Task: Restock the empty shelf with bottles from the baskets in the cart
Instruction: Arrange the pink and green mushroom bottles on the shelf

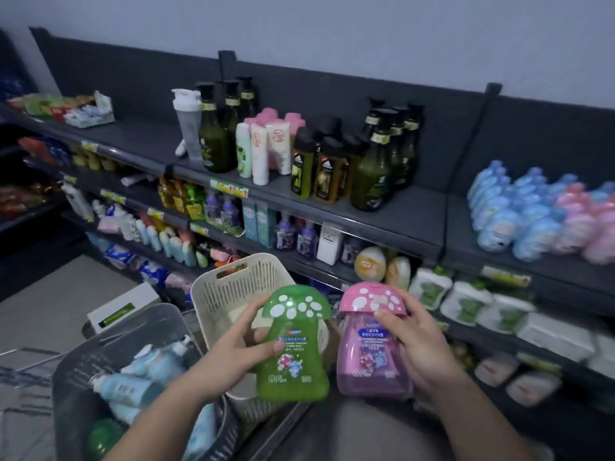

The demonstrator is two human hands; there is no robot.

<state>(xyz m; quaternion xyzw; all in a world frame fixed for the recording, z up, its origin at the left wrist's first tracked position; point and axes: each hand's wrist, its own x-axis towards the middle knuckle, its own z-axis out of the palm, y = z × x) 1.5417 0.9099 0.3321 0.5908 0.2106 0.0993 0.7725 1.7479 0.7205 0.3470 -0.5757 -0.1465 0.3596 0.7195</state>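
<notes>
While the left hand [238, 344] grips a green bottle [293, 347], the right hand [416, 344] grips a pink bottle [369, 347].

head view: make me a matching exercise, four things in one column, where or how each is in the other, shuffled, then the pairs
1 green bottle
2 pink bottle
3 grey basket
4 dark pump bottles

A on the top shelf
B gripped by the right hand
C holding pale blue bottles
D gripped by the left hand

Pairs: 1-D, 2-B, 3-C, 4-A
</notes>
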